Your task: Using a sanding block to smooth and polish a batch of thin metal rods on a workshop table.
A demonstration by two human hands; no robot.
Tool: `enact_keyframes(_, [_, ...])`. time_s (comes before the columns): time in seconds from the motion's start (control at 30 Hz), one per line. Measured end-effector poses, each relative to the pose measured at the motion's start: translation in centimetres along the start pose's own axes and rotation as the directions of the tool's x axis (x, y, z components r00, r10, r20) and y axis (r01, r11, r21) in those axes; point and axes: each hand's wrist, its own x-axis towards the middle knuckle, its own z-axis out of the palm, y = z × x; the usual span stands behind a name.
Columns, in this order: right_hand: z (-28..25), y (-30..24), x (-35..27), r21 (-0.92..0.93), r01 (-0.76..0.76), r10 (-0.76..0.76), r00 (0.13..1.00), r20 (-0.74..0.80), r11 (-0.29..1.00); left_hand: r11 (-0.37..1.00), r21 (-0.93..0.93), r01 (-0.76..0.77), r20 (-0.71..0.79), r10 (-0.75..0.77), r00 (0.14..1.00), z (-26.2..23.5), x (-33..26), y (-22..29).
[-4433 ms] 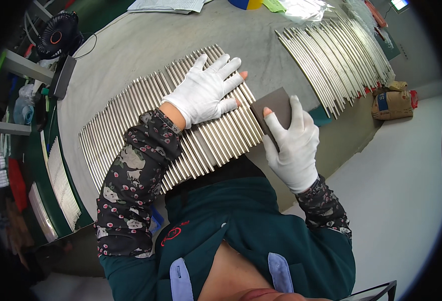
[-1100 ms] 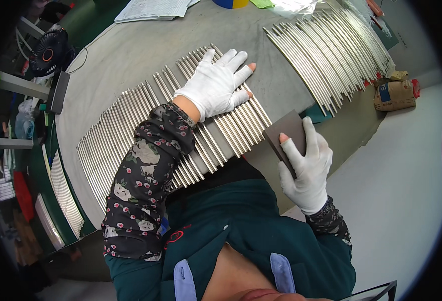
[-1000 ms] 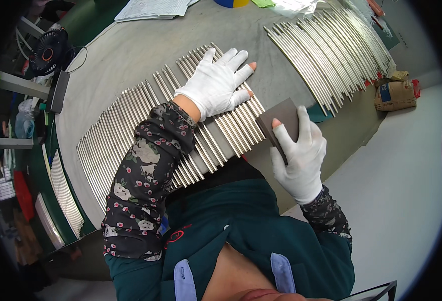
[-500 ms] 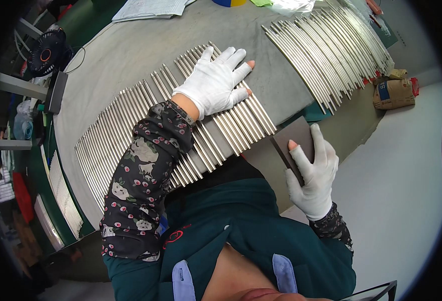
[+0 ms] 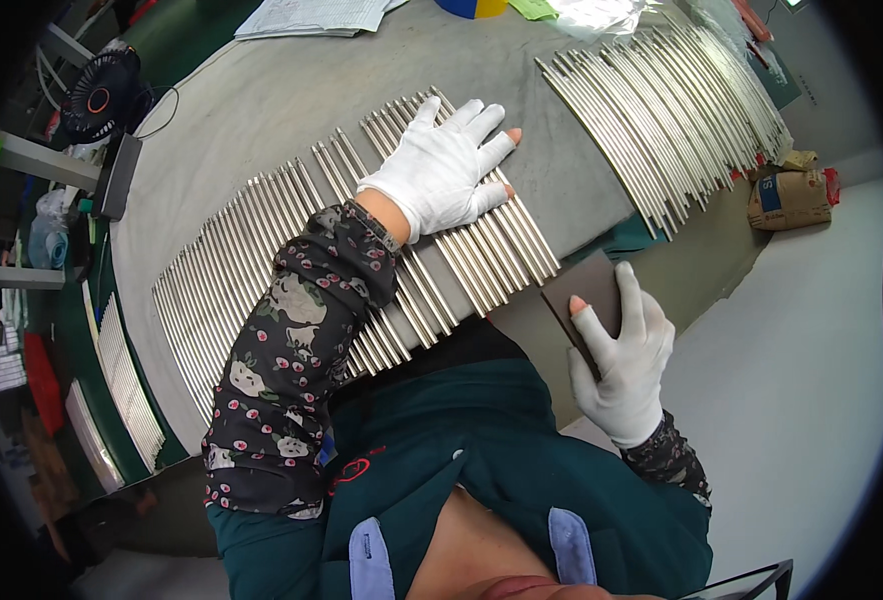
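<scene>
A row of shiny metal rods (image 5: 251, 250) lies side by side across the grey tabletop (image 5: 271, 95), with small gaps between some groups. My left hand (image 5: 441, 170), in a white glove with two bare fingertips, rests spread and flat on the rods towards the right part of the row. Off the table's near right edge, my gloved right hand (image 5: 626, 365) grips a dark grey-brown flat block (image 5: 593, 295) between thumb and fingers. The block's upper corner is close to the ends of the rightmost rods; whether it touches them I cannot tell.
A second batch of metal rods (image 5: 661, 120) lies at the far right. Papers (image 5: 311, 15) sit at the back edge. On the left are a small black fan (image 5: 99, 95) and more rods (image 5: 129, 385) on a green surface. A brown sack (image 5: 791, 198) stands beyond the right edge.
The view has shifted slightly, so the table contents appear a little farther right and lower. My left hand stays flat on the rods, and my right hand still holds the block.
</scene>
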Motion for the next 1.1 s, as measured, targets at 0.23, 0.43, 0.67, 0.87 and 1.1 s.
enact_keyframes(0.23, [-0.1,-0.7,0.9,0.065,-0.040,0.046,0.995,-0.092,0.997,1.000,0.023,-0.003,-0.013,0.003,1.000,-0.1,0.0,0.0])
enact_keyframes(0.43, [1.6,-2.0,3.8,0.018,-0.008,0.009,0.998,-0.061,1.000,1.000,0.006,-0.001,-0.027,0.001,1.000,-0.1,-0.1,0.3])
enact_keyframes(0.67, [-0.2,-0.9,0.0,0.013,-0.004,0.004,1.000,-0.017,1.000,1.000,-0.003,-0.005,-0.010,0.005,1.000,-0.2,0.0,0.3])
enact_keyframes(0.87, [-0.8,-1.1,-1.4,0.035,-0.086,0.083,0.992,0.090,0.996,1.000,0.007,0.014,-0.028,-0.014,1.000,-0.2,-0.6,-0.1])
enact_keyframes(1.1, [0.0,-1.3,-0.4,0.092,-0.086,0.082,0.996,0.040,0.992,0.997,-0.057,-0.055,-0.079,0.051,0.996,-2.9,-2.8,-0.5])
